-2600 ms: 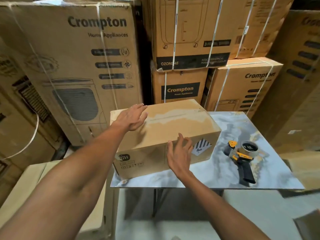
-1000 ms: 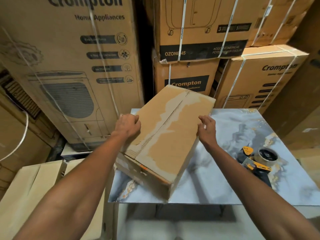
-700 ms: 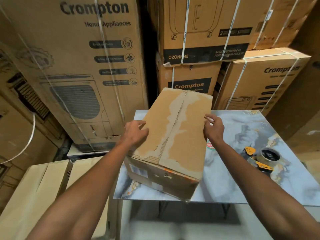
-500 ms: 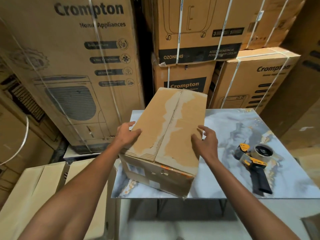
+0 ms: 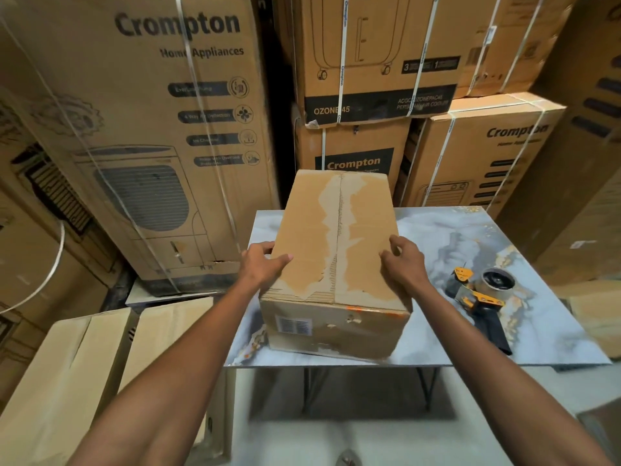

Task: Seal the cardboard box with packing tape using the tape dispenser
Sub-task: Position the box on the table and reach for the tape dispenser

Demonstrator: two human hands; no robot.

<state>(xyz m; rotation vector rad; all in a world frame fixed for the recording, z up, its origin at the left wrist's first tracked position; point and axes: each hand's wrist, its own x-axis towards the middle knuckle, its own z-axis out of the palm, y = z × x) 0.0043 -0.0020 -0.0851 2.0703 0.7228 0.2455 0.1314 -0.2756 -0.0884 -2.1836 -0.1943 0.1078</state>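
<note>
Bracketing the cardboard box (image 5: pixel 336 250), both hands (image 5: pixel 265 264) press its top edges.

The brown cardboard box (image 5: pixel 336 250) lay lengthwise on the table, flaps shut, torn paper along its untaped centre seam. The yellow-and-black tape dispenser (image 5: pixel 480 297) lay on its side to the right.

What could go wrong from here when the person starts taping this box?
1. The cardboard box has torn, peeled paper along its centre seam; new tape may bond poorly there.
2. Its near end sits close to the table edge, so pushing during taping might slide it off.
3. The tape dispenser lies apart on the right; once the right hand reaches for it, only the left hand steadies the box.
</note>
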